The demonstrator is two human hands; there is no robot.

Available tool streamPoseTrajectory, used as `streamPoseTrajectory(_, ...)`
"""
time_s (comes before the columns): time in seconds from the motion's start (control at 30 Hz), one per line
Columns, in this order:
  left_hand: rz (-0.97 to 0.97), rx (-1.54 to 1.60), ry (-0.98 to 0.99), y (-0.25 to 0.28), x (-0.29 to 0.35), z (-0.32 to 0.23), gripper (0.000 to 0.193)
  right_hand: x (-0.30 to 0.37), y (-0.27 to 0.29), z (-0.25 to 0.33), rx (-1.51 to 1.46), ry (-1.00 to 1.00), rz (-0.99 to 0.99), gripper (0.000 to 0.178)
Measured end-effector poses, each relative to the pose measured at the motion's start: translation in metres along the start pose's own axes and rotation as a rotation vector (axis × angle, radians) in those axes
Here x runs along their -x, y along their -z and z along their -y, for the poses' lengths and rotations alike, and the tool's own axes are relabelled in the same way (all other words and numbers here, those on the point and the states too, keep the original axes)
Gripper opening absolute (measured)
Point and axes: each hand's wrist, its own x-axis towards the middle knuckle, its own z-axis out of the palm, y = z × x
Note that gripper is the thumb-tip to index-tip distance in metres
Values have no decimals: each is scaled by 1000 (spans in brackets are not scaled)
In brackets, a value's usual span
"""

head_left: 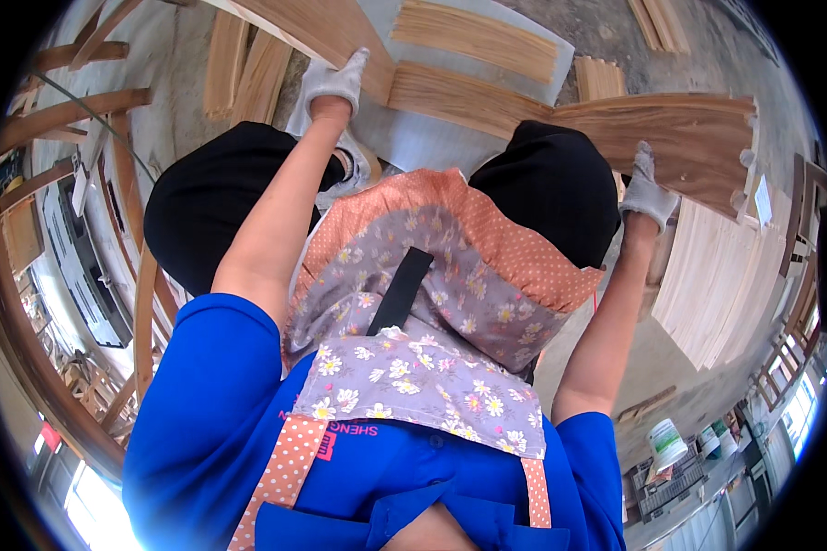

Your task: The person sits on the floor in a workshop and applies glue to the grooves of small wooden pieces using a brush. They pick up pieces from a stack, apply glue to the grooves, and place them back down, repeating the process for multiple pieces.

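My left hand [333, 87], in a whitish work glove, grips the near edge of a brown wooden board [333, 26] at the upper left. That board slants, and its far end runs out of the picture. My right hand [651, 191], gloved too, is closed on the lower edge of a wide brown wooden board [675, 136]. The right thumb lies up against its face, while the other fingers are mostly hidden. Between the two boards, a wooden plank [464, 99] lies in front of my knees, with another light plank [473, 39] beyond it.
A grey sheet [413, 138] lies under the middle planks. Wood pieces [248, 73] rest on the floor at the left. Pale boards [715, 275] are stacked at the right, near a white bucket [668, 444]. Curved wooden frame parts [73, 119] stand on the left.
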Motion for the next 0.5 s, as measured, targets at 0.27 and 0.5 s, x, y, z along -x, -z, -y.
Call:
streamPoseTrajectory(0.27, 60, -190, -12, -9, 12, -13, 44, -17, 0, -15, 16, 52, 58, 46)
streamPoseTrajectory(0.5, 7, -110, -59, -19, 4, -9, 41, -4, -7, 20, 256, 114, 11, 50)
